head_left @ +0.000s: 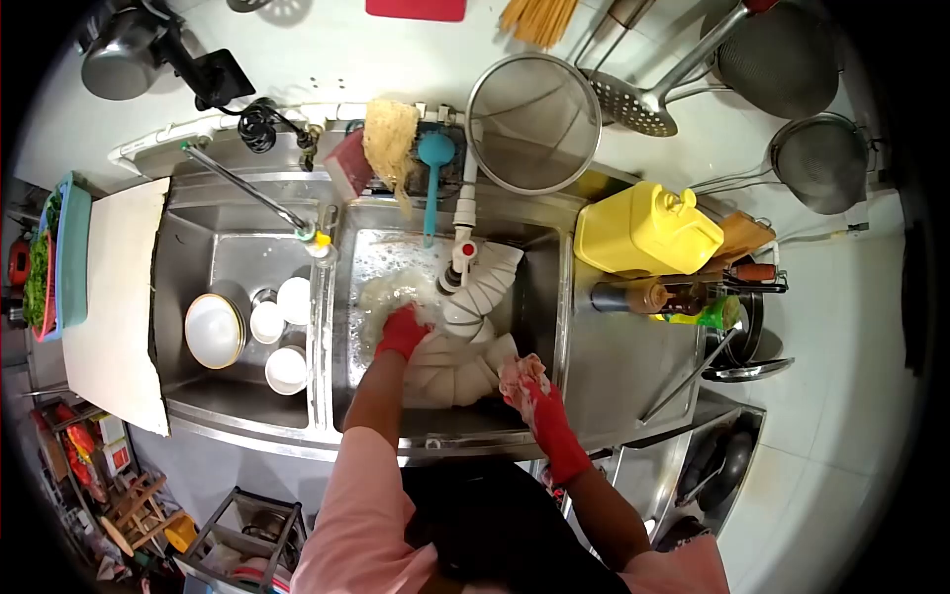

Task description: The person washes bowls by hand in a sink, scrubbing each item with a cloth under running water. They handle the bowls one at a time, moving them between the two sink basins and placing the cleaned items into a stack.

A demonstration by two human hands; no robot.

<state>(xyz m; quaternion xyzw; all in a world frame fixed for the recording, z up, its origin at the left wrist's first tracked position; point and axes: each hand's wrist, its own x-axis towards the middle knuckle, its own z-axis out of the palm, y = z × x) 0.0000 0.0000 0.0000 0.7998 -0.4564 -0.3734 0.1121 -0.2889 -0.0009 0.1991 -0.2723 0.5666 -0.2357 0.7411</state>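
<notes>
Both of my hands wear red rubber gloves over the right sink basin (353, 391). My right hand (539, 404) is closed around a wet, crumpled pink cloth (522, 376), with white suds on the glove. My left hand (403, 332) reaches down into foamy water (396, 292), at the left edge of the piled white dishes; its fingertips are hidden. Overlapping white dishes lie in a curved row, one part (450, 371) between my hands and another (490, 282) farther back. A white tap with a red knob (465, 259) hangs over them.
White bowls (287, 370) and a stack of rimmed bowls (212, 331) sit in the left basin. A yellow jug (643, 233) and bottles (683, 297) stand at the right. Behind the basin are a blue ladle (434, 158), a loofah (389, 139) and a round strainer (534, 121).
</notes>
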